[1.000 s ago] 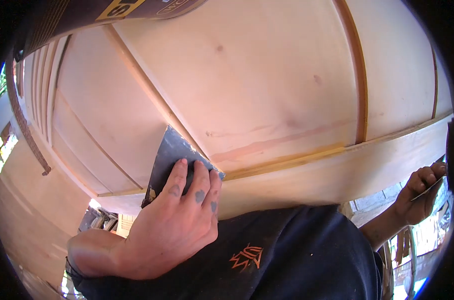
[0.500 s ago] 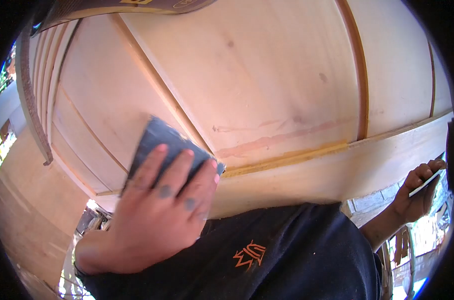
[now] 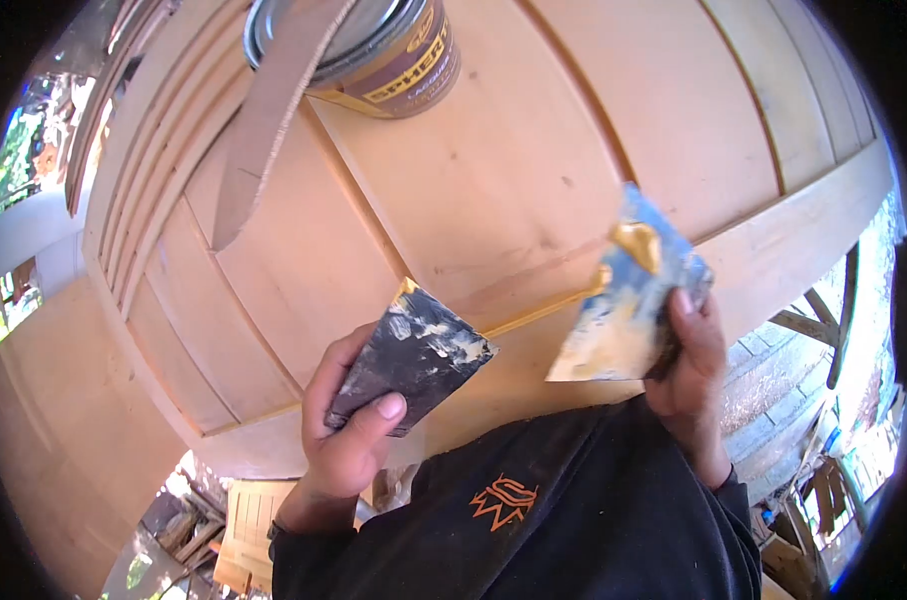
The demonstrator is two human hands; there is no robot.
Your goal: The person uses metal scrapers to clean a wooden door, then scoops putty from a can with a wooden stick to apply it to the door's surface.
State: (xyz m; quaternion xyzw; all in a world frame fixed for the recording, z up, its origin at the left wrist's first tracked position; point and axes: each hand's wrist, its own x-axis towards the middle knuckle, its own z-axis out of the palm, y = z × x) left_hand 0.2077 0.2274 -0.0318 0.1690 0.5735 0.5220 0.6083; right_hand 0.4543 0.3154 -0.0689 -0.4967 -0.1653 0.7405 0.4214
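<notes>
Lifted spreader (image 3: 414, 355) in closed left fingers (image 3: 334, 372)

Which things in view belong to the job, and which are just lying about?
Job, it seems:
dark scraper, left hand
smeared scraper with yellow paste, right hand
panelled wood, yellow-streaked
lacquer can, probably

Lying about, probably:
curved strip by the can
small pale panel, background

Paved floor (image 3: 764, 385) at right, in bright daylight — green foliage (image 3: 12, 180) at upper left; loose timber (image 3: 196, 535) at lower left, near a pale wooden panel (image 3: 252, 525).
</notes>
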